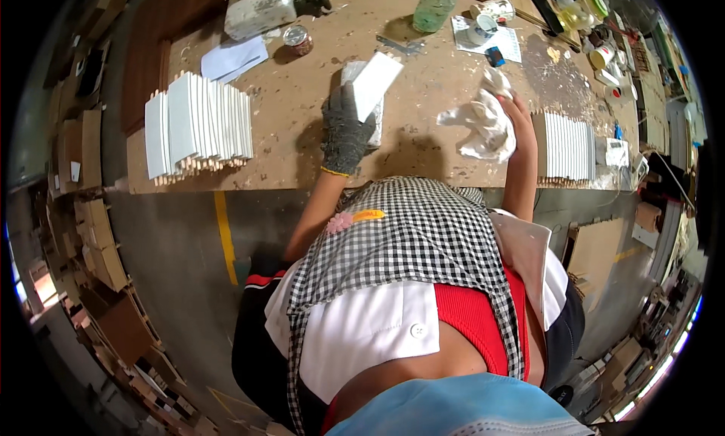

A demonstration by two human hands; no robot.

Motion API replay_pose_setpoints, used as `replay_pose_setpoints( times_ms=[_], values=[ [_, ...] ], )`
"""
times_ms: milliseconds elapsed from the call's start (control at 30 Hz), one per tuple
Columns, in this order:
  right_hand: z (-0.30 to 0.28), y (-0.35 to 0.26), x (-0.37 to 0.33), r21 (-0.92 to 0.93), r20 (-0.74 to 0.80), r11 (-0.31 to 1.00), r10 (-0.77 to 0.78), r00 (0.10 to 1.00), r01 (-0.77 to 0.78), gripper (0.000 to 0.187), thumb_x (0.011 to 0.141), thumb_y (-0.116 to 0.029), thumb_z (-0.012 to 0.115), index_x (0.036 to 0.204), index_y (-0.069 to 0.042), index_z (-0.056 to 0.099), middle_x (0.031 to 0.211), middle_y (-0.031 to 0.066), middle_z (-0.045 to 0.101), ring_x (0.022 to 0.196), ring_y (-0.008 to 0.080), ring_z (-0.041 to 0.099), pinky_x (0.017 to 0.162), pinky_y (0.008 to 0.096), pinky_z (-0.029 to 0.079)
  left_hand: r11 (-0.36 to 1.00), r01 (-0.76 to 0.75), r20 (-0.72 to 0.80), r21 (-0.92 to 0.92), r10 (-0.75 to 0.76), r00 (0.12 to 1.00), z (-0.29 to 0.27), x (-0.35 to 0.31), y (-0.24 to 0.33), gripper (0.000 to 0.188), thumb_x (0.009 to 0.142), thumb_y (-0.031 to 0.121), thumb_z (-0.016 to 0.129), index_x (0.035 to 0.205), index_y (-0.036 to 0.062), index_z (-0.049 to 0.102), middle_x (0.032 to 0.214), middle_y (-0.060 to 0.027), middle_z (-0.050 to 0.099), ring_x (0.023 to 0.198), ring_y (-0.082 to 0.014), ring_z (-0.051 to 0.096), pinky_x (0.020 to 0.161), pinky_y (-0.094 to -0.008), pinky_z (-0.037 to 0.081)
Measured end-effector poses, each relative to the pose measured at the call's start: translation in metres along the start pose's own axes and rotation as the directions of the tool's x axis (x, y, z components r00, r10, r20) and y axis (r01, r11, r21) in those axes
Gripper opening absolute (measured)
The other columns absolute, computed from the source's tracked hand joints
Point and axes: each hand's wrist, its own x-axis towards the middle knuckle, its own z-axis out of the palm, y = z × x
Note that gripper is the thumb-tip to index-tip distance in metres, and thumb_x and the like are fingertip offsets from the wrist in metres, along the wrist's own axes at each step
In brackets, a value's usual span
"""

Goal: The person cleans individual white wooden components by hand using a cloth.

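Nearest the view is your blue face mask; beyond it, your gloved left hand has its fingers closed on a white panel over a pale block, while your bare right hand's fingers curl onto a crumpled white cloth. One panel appears in progress, and which of the left stack and right stack is finished cannot be told. You have open counter between panel and cloth, but the right stack crowds your right forearm and both stacks sit near the front edge.
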Motion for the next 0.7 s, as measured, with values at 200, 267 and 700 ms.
replay_pose_setpoints(
  times_ms=[200,267,700],
  values=[
    [0.109,0.040,0.055,-0.527,0.244,0.811,-0.141,0.959,0.253,0.034,0.092,-0.018,0.069,0.120,-0.002,0.060,0.108,0.0107,0.068,0.091,0.0164,0.065,0.077,0.0290,0.054,0.898,0.316,0.027,-0.307,-0.323,0.946,0.005,-0.052,-0.008,0.081,0.084,0.014,0.074,0.151,0.0048,0.031,0.135,-0.0226,0.050,0.125,-0.0365,0.051,0.102,-0.0494,0.047],
    [0.148,0.075,0.041,-0.688,0.306,0.583,-0.307,0.901,0.432,0.032,0.091,-0.018,0.067,0.119,-0.005,0.060,0.108,0.0159,0.068,0.092,0.0276,0.068,0.080,0.0388,0.055,-0.123,0.390,0.388,-0.913,-0.559,0.732,-0.005,-0.040,0.007,0.076,0.090,0.018,0.071,0.151,0.0052,0.030,0.136,-0.0178,0.052,0.119,-0.0288,0.055,0.097,-0.0432,0.051],
    [0.122,0.131,0.169,-0.816,0.547,-0.060,-0.404,0.734,0.575,0.018,0.092,-0.023,0.060,0.104,-0.017,0.071,0.098,0.0119,0.066,0.095,0.0326,0.063,0.077,0.0451,0.052,0.461,0.510,0.180,-0.726,-0.589,0.788,-0.001,-0.032,0.023,0.105,0.075,0.012,0.087,0.154,-0.0002,0.019,0.134,-0.0173,0.053,0.117,-0.0255,0.055,0.096,-0.0355,0.050]
  ],
)
